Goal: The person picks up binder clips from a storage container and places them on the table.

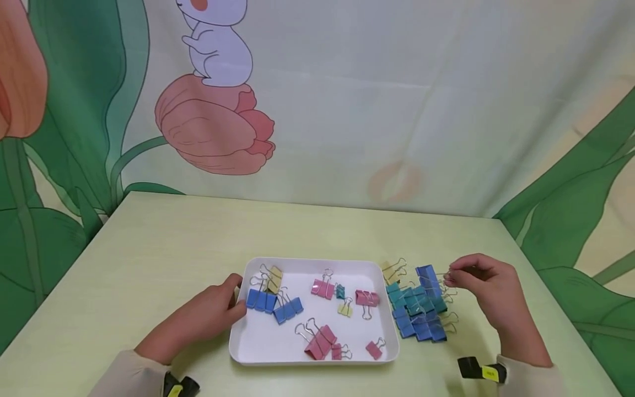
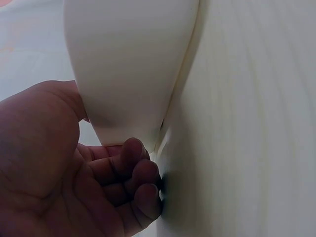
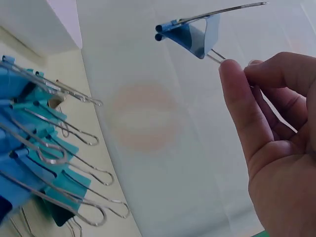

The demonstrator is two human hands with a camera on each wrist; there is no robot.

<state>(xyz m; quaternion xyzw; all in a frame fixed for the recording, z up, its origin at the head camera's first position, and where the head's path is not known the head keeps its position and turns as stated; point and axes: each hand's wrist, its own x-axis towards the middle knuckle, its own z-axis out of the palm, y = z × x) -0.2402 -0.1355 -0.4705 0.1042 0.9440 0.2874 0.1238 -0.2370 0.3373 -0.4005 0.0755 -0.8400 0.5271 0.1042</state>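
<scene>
My left hand (image 1: 210,311) grips the left side of a white tray (image 1: 268,343), thumb at the near part and fingers toward the far part. In the left wrist view its fingers (image 2: 146,173) curl at the tray's outer wall (image 2: 131,64). My right hand (image 1: 491,286) pinches a blue binder clip (image 3: 190,37) by one wire handle, between thumb and index finger. Raised off the table, that clip overlaps a pile of blue binder clips (image 1: 421,328) and teal binder clips (image 1: 414,300) in the head view. The pile lies just right of the tray.
Inside the tray lie blue clips (image 1: 288,310), pink clips (image 1: 321,343), yellow clips (image 1: 345,310) and a small teal clip (image 1: 340,291). Another yellow clip (image 1: 392,273) sits by the tray's right rim. Behind the pale table (image 1: 208,226) hangs a printed curtain (image 1: 337,110).
</scene>
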